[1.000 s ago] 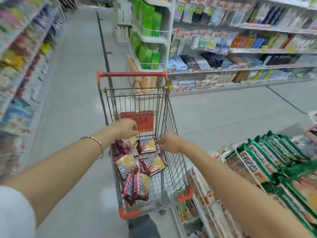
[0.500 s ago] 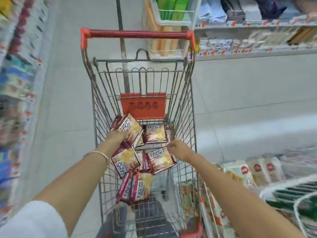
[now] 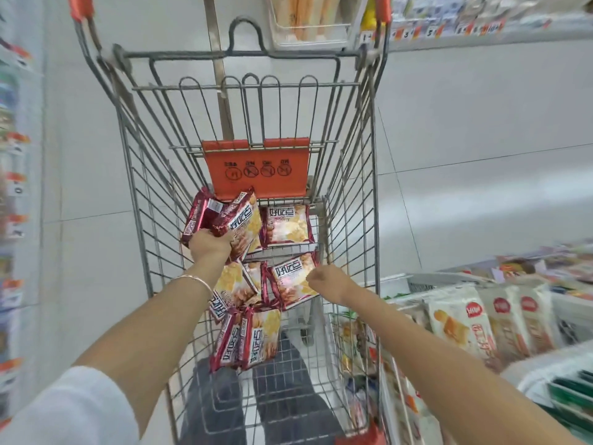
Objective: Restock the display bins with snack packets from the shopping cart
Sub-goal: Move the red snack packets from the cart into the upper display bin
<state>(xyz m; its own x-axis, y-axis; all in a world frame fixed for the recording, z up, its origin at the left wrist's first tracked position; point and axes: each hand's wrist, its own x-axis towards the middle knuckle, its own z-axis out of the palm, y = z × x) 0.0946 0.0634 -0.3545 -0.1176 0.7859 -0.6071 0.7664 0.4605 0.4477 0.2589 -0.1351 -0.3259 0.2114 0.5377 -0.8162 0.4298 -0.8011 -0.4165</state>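
A wire shopping cart (image 3: 349,175) with red handle ends holds several maroon and yellow snack packets (image 3: 287,226). My left hand (image 3: 210,244) is deep in the cart and grips two packets (image 3: 224,216), lifted against the orange flap. My right hand (image 3: 324,279) is curled on the near edge of another packet (image 3: 290,281) lying in the cart's middle. More packets (image 3: 247,342) lean near the front of the cart.
Display bins (image 3: 462,319) with white and orange snack packets stand at the right, beside the cart. Blurred shelves line the left edge (image 3: 12,187). A shelf with price tags (image 3: 449,30) runs across the top right. Grey floor (image 3: 481,139) lies beyond.
The view has dropped closer over the cart. My left hand has gathered and raised two packets. My right hand stays on the middle packet.
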